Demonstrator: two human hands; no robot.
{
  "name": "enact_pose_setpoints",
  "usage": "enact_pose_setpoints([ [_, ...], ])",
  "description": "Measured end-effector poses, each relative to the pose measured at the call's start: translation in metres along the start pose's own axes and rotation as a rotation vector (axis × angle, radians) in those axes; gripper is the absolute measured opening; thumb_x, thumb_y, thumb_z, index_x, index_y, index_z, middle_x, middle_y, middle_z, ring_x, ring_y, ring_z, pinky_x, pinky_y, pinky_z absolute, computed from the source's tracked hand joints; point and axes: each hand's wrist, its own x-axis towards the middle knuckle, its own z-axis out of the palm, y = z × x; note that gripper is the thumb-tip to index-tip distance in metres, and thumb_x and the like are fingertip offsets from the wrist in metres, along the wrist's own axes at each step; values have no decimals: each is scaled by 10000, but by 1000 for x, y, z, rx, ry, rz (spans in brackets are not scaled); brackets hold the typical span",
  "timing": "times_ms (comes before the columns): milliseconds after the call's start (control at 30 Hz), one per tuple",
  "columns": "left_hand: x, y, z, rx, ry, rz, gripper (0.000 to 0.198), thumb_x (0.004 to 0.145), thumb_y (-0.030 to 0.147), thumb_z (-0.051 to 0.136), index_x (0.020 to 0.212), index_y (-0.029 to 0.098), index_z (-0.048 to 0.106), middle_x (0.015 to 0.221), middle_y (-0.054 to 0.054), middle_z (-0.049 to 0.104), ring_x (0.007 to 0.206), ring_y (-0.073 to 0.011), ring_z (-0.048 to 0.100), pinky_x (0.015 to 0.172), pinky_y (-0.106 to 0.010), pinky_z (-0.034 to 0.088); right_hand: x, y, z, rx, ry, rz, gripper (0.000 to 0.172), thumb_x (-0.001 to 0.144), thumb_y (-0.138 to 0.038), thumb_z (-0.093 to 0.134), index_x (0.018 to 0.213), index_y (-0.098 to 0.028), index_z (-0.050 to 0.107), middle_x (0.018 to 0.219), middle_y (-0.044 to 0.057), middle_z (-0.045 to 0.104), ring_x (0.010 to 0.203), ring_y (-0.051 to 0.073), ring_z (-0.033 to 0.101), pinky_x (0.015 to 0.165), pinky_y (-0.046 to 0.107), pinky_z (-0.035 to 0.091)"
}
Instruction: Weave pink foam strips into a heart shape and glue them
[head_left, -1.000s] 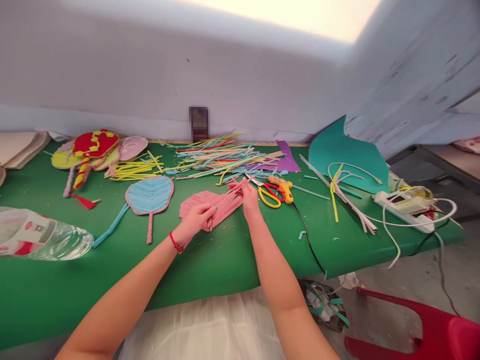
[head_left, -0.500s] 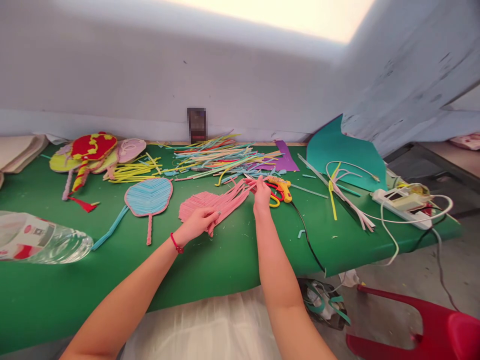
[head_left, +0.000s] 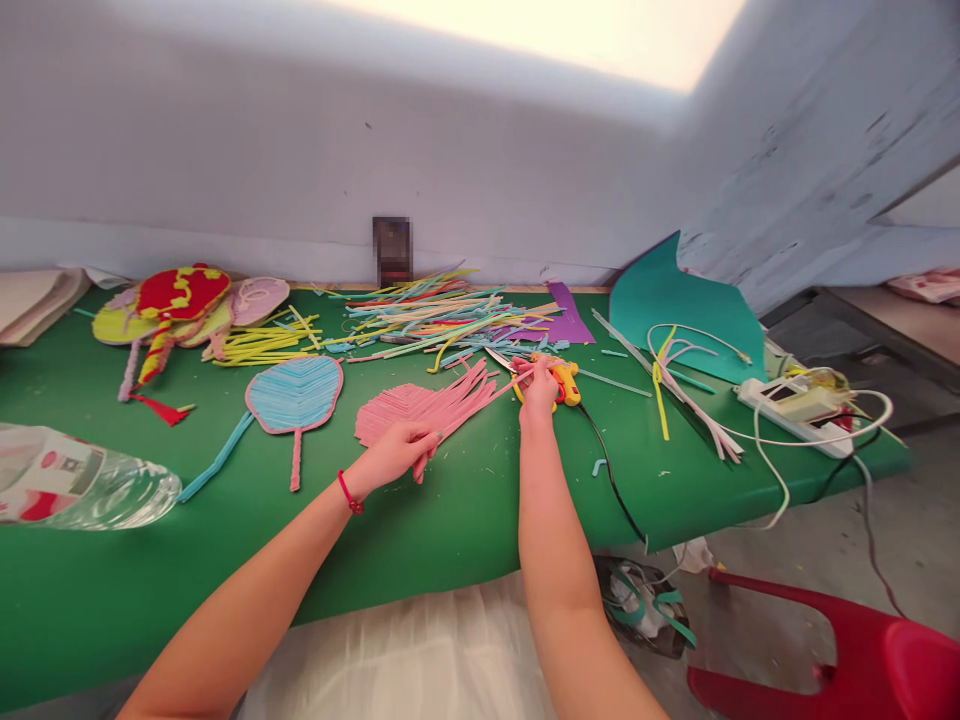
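Note:
A pink leaf-shaped piece made of pipe cleaners point(head_left: 397, 408) lies on the green table, its loose strands fanned out to the right. My left hand point(head_left: 405, 450) is closed at the near edge of this piece, thumb and fingers pinching it. To the right, my right hand point(head_left: 540, 390) is closed on the end of a pink strand stretched away from the others. That hand covers part of the scissors point(head_left: 498, 357) and sits against the yellow glue gun point(head_left: 570, 383). A finished blue leaf-shaped fan point(head_left: 294, 392) with a pink handle lies to the left.
Behind my hands is a heap of coloured pipe cleaners point(head_left: 442, 320). A plastic bottle point(head_left: 90, 480) lies at left, near several finished fans point(head_left: 184, 293). At right are a teal sheet point(head_left: 682, 310), a power strip point(head_left: 795, 415) with cables, and a red stool point(head_left: 840, 650).
My right hand has moved right and slightly toward me, over the scissors and glue gun. Most pink strands it held are released and spread out; my left hand stays in place.

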Motion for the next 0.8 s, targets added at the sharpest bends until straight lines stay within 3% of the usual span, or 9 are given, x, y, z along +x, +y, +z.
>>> enact_pose_setpoints([
  [233, -3, -1, -3, 11, -25, -34, 364, 878, 485, 429, 633, 217, 444, 363, 71, 490, 387, -124, 523, 500, -243, 403, -5, 1, 0, 43, -57, 111, 383, 841, -507, 556, 669, -177, 648, 785, 48, 742, 704, 155, 687, 567, 232, 481],
  [400, -4, -1, -4, 32, -47, -54, 390, 859, 537, 428, 643, 214, 458, 347, 65, 481, 372, -127, 508, 482, -242, 372, -5, 1, -3, 99, -103, 167, 295, 848, -455, 569, 873, -192, 699, 742, 15, 732, 665, 118, 667, 580, 211, 487],
  [567, -2, -4, -1, 61, -89, -60, 379, 863, 535, 403, 695, 208, 497, 342, 75, 473, 381, -132, 518, 520, -252, 400, -3, 0, -4, 140, -67, 142, 256, 864, -421, 561, 948, -209, 677, 656, -24, 701, 629, 95, 648, 589, 194, 482],
  [800, -4, -4, 0, 63, -211, -19, 350, 880, 520, 402, 761, 213, 521, 420, 61, 543, 489, -148, 578, 589, -263, 432, 1, 2, -4, 137, 29, 74, 367, 858, -543, 520, 925, -201, 634, 507, -58, 611, 483, 97, 575, 516, 211, 466],
])
